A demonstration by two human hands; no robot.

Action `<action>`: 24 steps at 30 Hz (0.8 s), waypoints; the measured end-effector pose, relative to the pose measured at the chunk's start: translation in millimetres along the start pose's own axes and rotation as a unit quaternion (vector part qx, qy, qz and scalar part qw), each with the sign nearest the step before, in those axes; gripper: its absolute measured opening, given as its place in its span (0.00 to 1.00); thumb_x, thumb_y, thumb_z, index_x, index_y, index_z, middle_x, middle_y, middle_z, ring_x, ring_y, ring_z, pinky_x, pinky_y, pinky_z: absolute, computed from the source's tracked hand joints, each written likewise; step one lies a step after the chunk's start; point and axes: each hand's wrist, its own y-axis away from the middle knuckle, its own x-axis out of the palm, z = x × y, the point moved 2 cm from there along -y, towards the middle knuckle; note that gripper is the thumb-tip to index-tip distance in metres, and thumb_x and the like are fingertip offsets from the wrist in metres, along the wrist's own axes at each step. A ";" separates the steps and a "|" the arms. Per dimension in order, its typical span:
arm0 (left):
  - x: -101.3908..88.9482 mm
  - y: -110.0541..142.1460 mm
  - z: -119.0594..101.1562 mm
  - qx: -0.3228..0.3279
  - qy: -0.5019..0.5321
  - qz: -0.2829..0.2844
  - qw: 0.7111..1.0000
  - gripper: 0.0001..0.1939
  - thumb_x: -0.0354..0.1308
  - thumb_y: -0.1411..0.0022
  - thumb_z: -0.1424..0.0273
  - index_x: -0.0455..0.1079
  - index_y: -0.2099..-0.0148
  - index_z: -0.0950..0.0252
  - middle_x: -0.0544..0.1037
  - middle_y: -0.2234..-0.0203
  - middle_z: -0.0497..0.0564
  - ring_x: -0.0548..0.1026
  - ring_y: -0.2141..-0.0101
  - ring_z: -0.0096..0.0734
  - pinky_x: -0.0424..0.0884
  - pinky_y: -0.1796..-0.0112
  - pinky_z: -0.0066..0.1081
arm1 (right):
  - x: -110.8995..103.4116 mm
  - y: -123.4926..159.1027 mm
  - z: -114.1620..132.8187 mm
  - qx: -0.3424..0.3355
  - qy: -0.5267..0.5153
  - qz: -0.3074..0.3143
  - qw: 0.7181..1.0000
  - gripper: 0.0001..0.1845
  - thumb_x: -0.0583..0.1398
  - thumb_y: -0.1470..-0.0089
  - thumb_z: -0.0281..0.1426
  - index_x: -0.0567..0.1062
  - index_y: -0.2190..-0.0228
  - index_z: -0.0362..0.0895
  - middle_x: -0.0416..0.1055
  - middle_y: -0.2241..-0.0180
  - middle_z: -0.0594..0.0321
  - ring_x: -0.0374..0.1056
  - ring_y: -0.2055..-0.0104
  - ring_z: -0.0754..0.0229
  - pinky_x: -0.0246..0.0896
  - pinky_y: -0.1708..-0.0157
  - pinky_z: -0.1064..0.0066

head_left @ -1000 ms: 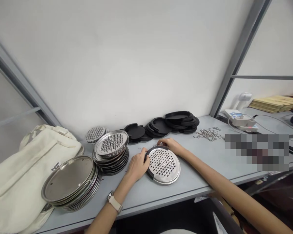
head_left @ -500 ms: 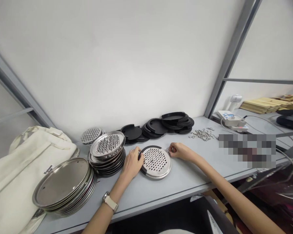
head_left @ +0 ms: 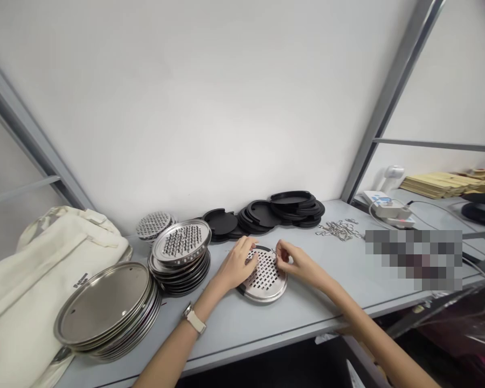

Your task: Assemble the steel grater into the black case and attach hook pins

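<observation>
A round metal grater plate [head_left: 269, 283] with slots lies flat on the table, a black rim piece around part of its edge. My left hand [head_left: 239, 263] lies over the plate's left side and grips it, fingers reaching to the top of the rim. My right hand [head_left: 293, 261] pinches a small shiny metal clip [head_left: 274, 251] at the plate's upper right edge. Just left stands a stack of grater plates [head_left: 181, 242], the top one tilted. Behind are piles of black rings [head_left: 262, 214]. A heap of small metal clips [head_left: 339, 230] lies to the right.
A stack of plain round metal plates [head_left: 105, 302] stands at front left beside a cream cloth bag [head_left: 32, 285]. To the right are a white device [head_left: 382, 199] with cables and a stack of yellowish sheets [head_left: 432, 185]. Grey metal posts [head_left: 392, 97] frame the table.
My left hand has moved right, from the plate's left rim onto its upper face. My right hand has brought the clip in against the plate's upper edge. The view has shifted slightly.
</observation>
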 end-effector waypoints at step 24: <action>4.8 8.0 -13.7 0.090 -0.035 0.024 0.995 0.10 0.44 0.34 0.72 0.63 0.53 0.64 0.72 0.60 0.52 0.69 0.57 0.34 0.65 0.54 0.35 | 31.6 14.2 10.7 -0.044 -0.021 -0.100 0.994 0.02 0.51 0.41 0.32 0.62 0.66 0.46 0.64 0.70 0.65 0.61 0.69 0.63 0.59 0.66 0.71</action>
